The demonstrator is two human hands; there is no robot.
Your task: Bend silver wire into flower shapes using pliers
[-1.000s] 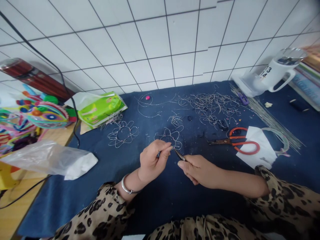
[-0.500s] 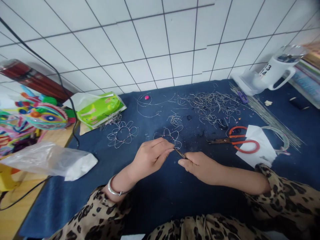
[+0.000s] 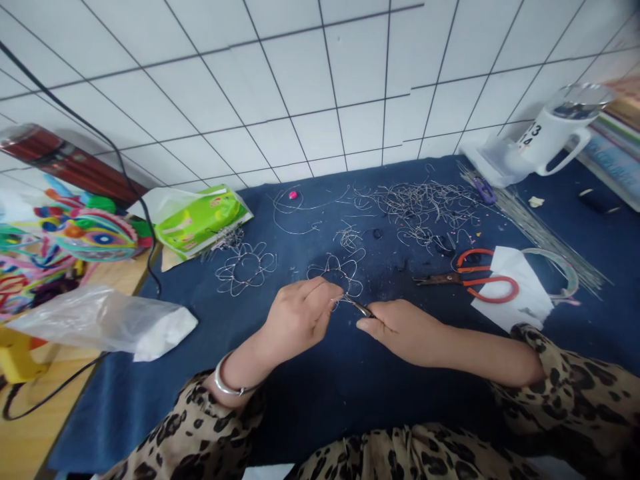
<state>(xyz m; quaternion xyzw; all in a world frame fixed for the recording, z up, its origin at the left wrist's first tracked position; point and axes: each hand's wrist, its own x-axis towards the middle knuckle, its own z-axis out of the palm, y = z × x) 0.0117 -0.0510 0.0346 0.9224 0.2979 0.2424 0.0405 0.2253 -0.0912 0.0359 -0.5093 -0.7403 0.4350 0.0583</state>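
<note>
My left hand (image 3: 304, 312) is closed, its fingertips pinching a thin silver wire (image 3: 345, 297). My right hand (image 3: 404, 332) grips a pair of small dark pliers (image 3: 363, 309), whose jaws point left and meet the wire close to my left fingertips. Just beyond my left hand lies a flower-shaped wire frame (image 3: 356, 270) with looped petals; its near part is hidden by that hand, and I cannot tell if the pinched wire belongs to it. A second wire flower (image 3: 247, 269) with a round open middle rests farther left.
Orange-handled scissors (image 3: 489, 289) lie on white paper at right, near straight wires (image 3: 543, 233). Tangled wire (image 3: 425, 203) spreads along the back. A white mug (image 3: 560, 140) stands back right. Left are a green tissue pack (image 3: 200, 223), plastic bag (image 3: 100, 320) and red flask (image 3: 65, 160).
My left fingers have shifted slightly left and down, away from the pliers' tip, and more wire shows between them. My right hand stays almost in place.
</note>
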